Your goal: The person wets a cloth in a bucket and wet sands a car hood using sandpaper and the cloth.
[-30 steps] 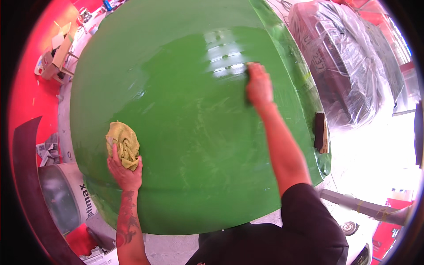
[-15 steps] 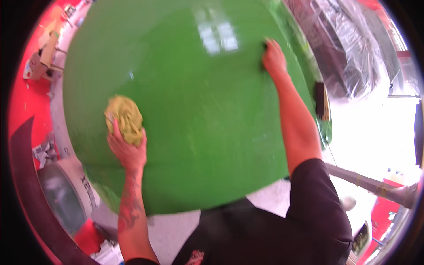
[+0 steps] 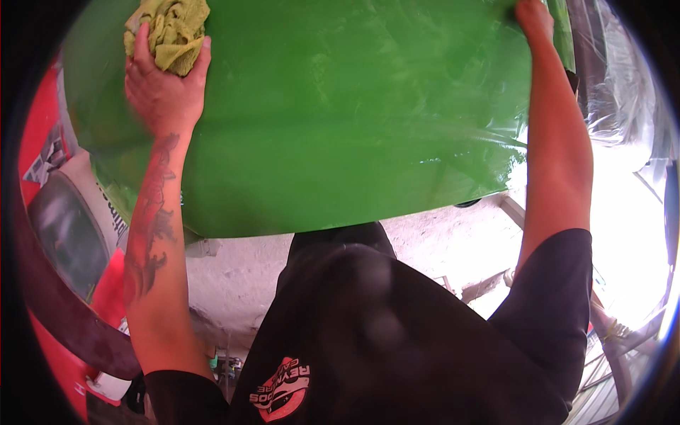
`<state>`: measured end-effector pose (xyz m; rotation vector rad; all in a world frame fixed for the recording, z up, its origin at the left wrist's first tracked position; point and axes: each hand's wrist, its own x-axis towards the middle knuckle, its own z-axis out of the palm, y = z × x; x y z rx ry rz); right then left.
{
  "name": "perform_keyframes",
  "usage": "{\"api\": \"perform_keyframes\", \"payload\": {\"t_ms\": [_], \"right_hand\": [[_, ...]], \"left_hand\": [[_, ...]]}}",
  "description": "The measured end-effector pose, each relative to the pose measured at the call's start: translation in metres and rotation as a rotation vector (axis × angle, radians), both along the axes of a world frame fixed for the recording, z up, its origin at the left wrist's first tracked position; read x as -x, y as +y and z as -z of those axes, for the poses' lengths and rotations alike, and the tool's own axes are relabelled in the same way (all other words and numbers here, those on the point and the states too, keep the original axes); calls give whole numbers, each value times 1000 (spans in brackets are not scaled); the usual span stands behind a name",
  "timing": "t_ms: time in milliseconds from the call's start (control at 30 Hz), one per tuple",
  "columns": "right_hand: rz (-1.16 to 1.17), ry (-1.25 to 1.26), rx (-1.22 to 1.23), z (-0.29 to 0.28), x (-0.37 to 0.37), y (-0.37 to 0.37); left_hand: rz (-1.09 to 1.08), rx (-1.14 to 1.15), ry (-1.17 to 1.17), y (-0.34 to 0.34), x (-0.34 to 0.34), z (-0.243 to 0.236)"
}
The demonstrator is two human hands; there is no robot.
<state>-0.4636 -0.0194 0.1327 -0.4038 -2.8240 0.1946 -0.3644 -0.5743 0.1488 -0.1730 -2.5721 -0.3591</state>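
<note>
A broad, glossy green panel, like a car hood [image 3: 340, 127], spreads out in front of me, with pale streaks and smears on its surface. Bunched on its far left part is a yellow-green cloth [image 3: 172, 39], and my left hand [image 3: 166, 95] grips it from the near side, thumb and fingers around it. At the far right edge of the panel, my right hand [image 3: 536, 25] is closed with its fingertips against the surface. Something small and dark shows at those fingertips, mostly hidden by the hand, so its kind is unclear.
Clear plastic sheeting [image 3: 623, 92] covers something beyond the panel's right edge. To the left stand a rounded white container with a dark face [image 3: 67, 227] and a dark curved band [image 3: 60, 304]. Pale floor [image 3: 241, 283] shows below the panel's near edge.
The panel sits higher in the view as my head has shifted. Both hands appear farther up and more widely apart, the left still holding the cloth.
</note>
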Motion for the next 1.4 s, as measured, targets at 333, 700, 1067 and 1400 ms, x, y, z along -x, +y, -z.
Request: {"api": "perform_keyframes", "payload": {"t_ms": [333, 700, 1067, 1400], "right_hand": [[-766, 270, 149, -1, -16, -205], [-340, 258, 34, 14, 47, -199], [77, 187, -12, -17, 59, 24], [-767, 42, 284, -32, 77, -206]], "left_hand": [[23, 44, 52, -20, 9, 3], [33, -17, 10, -15, -2, -1], [-18, -44, -65, 2, 0, -4], [-73, 28, -103, -27, -13, -1]]}}
